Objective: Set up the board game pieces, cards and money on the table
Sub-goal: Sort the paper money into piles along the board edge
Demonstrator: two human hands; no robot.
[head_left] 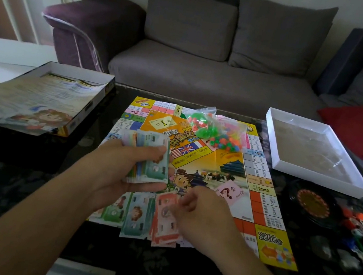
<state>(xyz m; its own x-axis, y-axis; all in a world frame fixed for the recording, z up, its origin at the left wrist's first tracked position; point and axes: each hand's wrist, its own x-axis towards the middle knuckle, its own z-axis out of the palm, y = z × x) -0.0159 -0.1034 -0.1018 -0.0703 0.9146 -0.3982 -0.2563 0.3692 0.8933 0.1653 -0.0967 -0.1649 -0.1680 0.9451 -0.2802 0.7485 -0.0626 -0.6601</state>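
At nine o'clock on the dark table (31, 157) sits an open game box (92, 98) with a printed sheet (28, 100) spilling out of it. Moving toward the centre, the left hand (124, 166) is raised over the near left part of the game board (219, 164), its fingers curled and its thumb pressed on top of a thick stack of play money (149, 156), which it grips. Below that hand, at six o'clock on the board's near edge, three piles of notes lie side by side: a green pile (113, 212), a teal pile (136, 217) and a red pile (164, 219). The right hand (204, 213) rests on the red pile with its fingers bent inward; whether they pinch a note cannot be told. At twelve o'clock on the board lies a clear bag of coloured plastic pieces (212, 130). At two o'clock a white tray (315, 148) lies on the table, and at four o'clock sit a round black spinner (312, 201) and loose coloured pieces (359, 232).
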